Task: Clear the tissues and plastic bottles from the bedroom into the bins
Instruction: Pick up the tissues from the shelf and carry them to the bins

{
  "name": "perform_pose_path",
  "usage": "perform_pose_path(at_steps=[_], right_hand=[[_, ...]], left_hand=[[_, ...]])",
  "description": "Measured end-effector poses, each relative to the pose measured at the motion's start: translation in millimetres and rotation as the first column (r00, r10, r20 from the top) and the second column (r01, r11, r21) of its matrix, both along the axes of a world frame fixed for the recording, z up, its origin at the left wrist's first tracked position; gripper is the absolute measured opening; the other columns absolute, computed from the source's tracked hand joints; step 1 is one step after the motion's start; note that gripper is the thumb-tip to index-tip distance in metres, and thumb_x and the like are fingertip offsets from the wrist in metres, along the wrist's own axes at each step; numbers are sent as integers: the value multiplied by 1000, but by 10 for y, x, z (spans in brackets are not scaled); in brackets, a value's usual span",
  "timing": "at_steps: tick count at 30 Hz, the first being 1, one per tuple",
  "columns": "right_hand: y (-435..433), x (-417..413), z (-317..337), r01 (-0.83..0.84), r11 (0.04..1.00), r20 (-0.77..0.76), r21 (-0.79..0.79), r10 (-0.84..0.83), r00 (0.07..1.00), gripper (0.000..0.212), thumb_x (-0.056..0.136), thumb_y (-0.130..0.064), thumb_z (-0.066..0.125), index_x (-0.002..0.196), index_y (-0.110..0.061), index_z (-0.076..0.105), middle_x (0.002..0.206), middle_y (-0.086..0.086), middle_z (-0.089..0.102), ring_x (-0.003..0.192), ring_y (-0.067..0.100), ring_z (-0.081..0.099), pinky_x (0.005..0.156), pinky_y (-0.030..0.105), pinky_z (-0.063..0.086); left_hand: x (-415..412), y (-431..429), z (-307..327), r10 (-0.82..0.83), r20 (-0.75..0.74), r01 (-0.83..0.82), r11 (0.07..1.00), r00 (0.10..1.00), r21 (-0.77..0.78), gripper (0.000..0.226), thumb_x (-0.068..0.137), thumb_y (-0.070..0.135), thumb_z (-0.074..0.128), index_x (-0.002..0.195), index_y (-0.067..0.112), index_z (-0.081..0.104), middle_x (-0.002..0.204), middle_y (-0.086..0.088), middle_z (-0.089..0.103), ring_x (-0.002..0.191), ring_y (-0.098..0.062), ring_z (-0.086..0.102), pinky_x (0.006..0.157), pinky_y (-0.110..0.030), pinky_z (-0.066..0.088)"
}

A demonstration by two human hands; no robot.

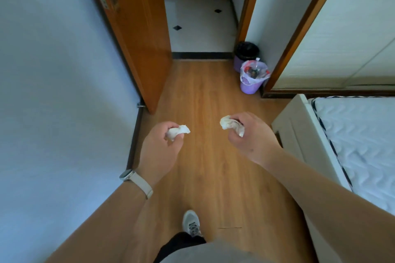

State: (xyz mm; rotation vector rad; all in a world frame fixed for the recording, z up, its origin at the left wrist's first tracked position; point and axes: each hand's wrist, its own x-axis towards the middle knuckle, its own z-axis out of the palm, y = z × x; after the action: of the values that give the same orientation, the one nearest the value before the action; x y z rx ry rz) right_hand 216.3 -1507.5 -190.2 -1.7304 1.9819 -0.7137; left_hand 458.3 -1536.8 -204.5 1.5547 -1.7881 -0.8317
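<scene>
Above the wood-grain floor (209,100), each hand's curled fingers pinch crumpled tissue: left hand (159,151), right hand (252,136).

We get only part of each tissue: the left tissue (178,131) sits mostly inside the curled fingers of the left hand (159,147), and the right tissue (232,125) is partly behind the fingers of the right hand (252,136). The far bin (236,64) is half hidden by the near bin (252,86), and its black-lined inside is too dark to read. The near bin's contents are too small for us to name. The bed (363,145) is cut by the right edge, the door (139,38) by the top.
</scene>
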Motion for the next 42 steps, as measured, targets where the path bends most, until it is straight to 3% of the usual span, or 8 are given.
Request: perform_pose_path(at_steps=[5, 14, 20, 29, 33, 38, 42], right_hand=[[-469, -197, 77, 123, 988, 9, -95, -123, 992, 27, 80, -24, 62, 107, -27, 61, 97, -18, 55, 87, 8, 55, 74, 30, 47], [-1166, -980, -5, 256, 964, -39, -78, -259, 965, 29, 84, -25, 64, 112, -23, 60, 107, -9, 60, 92, 12, 56, 77, 35, 50], [-2049, -1610, -297, 233, 971, -8, -46, -233, 972, 27, 84, -25, 65, 110, -26, 59, 98, -17, 52, 89, 9, 55, 74, 32, 50], [-3417, -2774, -208, 199, 979, 44, -33, -198, 979, 26, 87, -31, 62, 112, -26, 56, 97, -14, 56, 83, 10, 59, 67, 25, 49], [-3801, -3056, -92, 187, 982, 36, -37, -185, 982, 31, 90, -34, 62, 118, -25, 55, 101, -13, 54, 89, 9, 57, 68, 20, 42], [-4295, -3232, -66, 188, 982, 30, 5, -188, 982, 36, 90, -40, 62, 122, -26, 53, 103, -15, 50, 91, 8, 55, 75, 20, 44], [-4731, -3270, -114, 207, 978, 5, 23, -207, 978, 36, 89, -37, 64, 121, -24, 54, 100, -13, 49, 88, 9, 53, 69, 17, 40]], left_hand=[[-214, -727, 97, -110, 17, 111, 993, 994, -41, 18, 91, 26, 64, 106, 32, 57, 97, 18, 60, 87, -4, 60, 73, -21, 51], [-760, -1676, -59, -182, 66, 183, 983, 981, -10, 22, 91, 28, 65, 112, 30, 60, 104, 16, 63, 95, -4, 61, 80, -27, 55], [-1423, -2512, -119, -155, 95, 152, 988, 983, 34, 21, 92, 28, 64, 113, 29, 60, 105, 17, 61, 94, -5, 61, 70, -11, 46], [-2628, -3829, 99, -229, 176, 240, 970, 957, -42, 22, 91, 25, 65, 114, 23, 63, 103, 15, 62, 93, -1, 60, 73, -12, 47], [-2849, -4224, 183, -219, 190, 232, 972, 957, -47, 22, 92, 25, 64, 114, 24, 62, 103, 15, 61, 93, -1, 59, 71, -10, 44], [-3036, -4743, 188, -189, 165, 195, 980, 968, -25, 21, 92, 26, 65, 113, 27, 62, 104, 16, 61, 94, 0, 58, 72, -11, 44], [-3089, -5217, 94, -201, 159, 207, 978, 967, -21, 20, 92, 26, 65, 111, 29, 61, 103, 17, 60, 93, 1, 57, 73, -13, 45]])
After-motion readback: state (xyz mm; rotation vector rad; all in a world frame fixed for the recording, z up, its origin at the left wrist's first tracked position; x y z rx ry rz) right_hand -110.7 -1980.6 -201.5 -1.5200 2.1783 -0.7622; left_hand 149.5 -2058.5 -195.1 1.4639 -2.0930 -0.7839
